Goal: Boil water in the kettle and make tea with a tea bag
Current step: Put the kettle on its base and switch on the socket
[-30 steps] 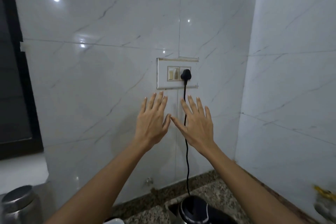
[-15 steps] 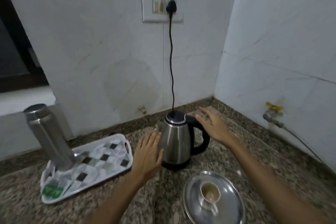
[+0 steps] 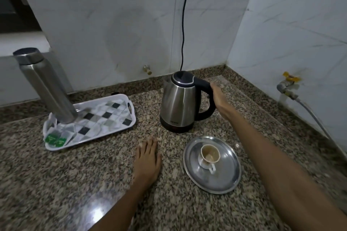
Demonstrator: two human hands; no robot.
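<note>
A steel kettle (image 3: 178, 105) with a black lid and handle stands on the granite counter (image 3: 93, 184), its black cord (image 3: 183, 24) running up the wall. My right hand (image 3: 218, 97) grips the kettle's black handle from the right. My left hand (image 3: 147, 157) rests flat on the counter in front of the kettle, fingers straight. A small white cup (image 3: 209, 155) with brownish stains inside stands on a round steel plate (image 3: 225, 180) to the right of my left hand. Tea bags with green tags (image 3: 56, 139) lie at the near left corner of a patterned tray (image 3: 112, 129).
A tall steel bottle (image 3: 45, 86) stands on the tray's left end. White marble walls meet in a corner behind the kettle. A tap with a yellow handle (image 3: 287, 84) and a hose juts from the right wall. A small brass fitting (image 3: 146, 69) sticks out low on the back wall.
The view has dropped from the wall socket to the counter. My right hand has closed round the kettle's handle. My left hand has drawn back from the kettle's side and lies flat on the counter.
</note>
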